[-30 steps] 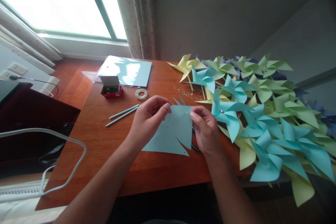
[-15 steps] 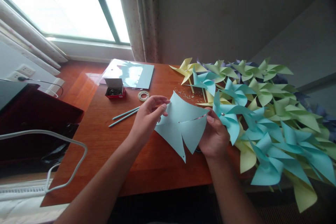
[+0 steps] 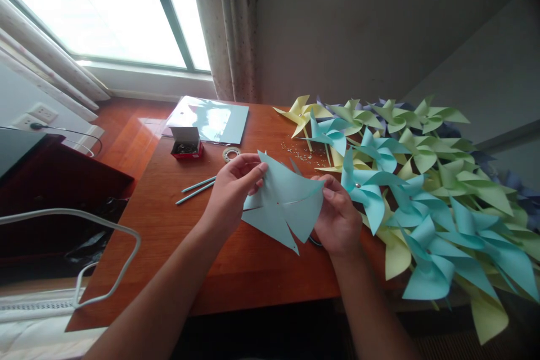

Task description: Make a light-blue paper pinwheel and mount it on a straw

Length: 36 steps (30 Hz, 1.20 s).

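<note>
So our left hand (image 3: 230, 192), fingers parted half a second ago, now has thumb and fingers closed on the far-left edge of the pale blue, slit paper square (image 3: 291, 180), while our right hand (image 3: 340, 218) pinches its right corner. Looks to us like it's steadied from both sides now, over the middle of the reddish-brown wooden table (image 3: 169, 275), just left of the light-blue paper pinwheels (image 3: 366, 187).

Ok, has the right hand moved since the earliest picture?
Yes. The right hand has shifted to the right, nearer the center of the blue pinwheel beside it.
</note>
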Each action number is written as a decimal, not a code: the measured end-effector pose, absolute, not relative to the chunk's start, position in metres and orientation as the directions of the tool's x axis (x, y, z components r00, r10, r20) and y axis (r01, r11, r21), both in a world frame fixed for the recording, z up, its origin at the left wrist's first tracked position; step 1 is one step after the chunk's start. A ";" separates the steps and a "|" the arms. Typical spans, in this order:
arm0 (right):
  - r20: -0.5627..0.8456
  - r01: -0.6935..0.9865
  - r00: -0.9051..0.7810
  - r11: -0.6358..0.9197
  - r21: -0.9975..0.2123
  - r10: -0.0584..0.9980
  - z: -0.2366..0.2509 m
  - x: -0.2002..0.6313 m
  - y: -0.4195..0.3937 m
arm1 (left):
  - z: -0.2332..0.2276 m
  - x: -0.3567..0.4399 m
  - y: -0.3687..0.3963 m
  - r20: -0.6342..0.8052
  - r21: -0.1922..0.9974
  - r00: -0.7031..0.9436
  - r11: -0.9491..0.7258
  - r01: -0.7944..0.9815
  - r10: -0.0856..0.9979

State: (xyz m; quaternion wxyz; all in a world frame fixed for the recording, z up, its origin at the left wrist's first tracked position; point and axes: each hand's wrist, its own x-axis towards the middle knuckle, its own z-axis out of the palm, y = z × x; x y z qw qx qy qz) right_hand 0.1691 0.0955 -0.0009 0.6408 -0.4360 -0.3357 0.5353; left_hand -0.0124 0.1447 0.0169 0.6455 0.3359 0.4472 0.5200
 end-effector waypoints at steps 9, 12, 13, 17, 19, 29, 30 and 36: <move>-0.157 -0.589 0.089 -0.075 -0.805 0.983 -0.004 0.166 0.098 | 0.029 -0.019 0.149 -0.175 0.902 -0.102 0.118 -0.415 0.979; -0.183 -0.557 0.080 -0.108 -0.824 0.980 -0.006 0.165 0.098 | 0.029 -0.021 0.149 -0.141 0.923 -0.123 0.085 -0.375 0.982; -0.190 -0.548 0.083 -0.115 -0.828 0.978 -0.007 0.165 0.098 | 0.028 -0.021 0.149 -0.138 0.928 -0.122 0.085 -0.362 0.983; -0.199 -0.498 0.081 -0.133 -0.857 0.977 -0.009 0.165 0.098 | 0.023 -0.022 0.149 -0.112 0.953 -0.110 0.076 -0.292 0.988; -0.202 -0.479 0.071 -0.144 -0.866 0.977 -0.010 0.166 0.099 | 0.021 -0.022 0.149 -0.086 0.963 -0.105 0.055 -0.265 0.991; -0.164 -0.401 0.101 -0.110 -0.910 0.981 -0.009 0.168 0.099 | 0.024 -0.023 0.149 -0.096 0.961 -0.155 0.051 -0.271 0.983; -0.152 -0.389 0.127 -0.092 -0.917 0.980 -0.009 0.168 0.099 | 0.024 -0.024 0.149 -0.091 0.965 -0.156 0.048 -0.259 0.984; -0.067 -0.257 0.288 0.010 -0.966 0.955 -0.009 0.174 0.104 | 0.022 -0.021 0.145 0.016 0.997 -0.007 -0.016 -0.069 1.000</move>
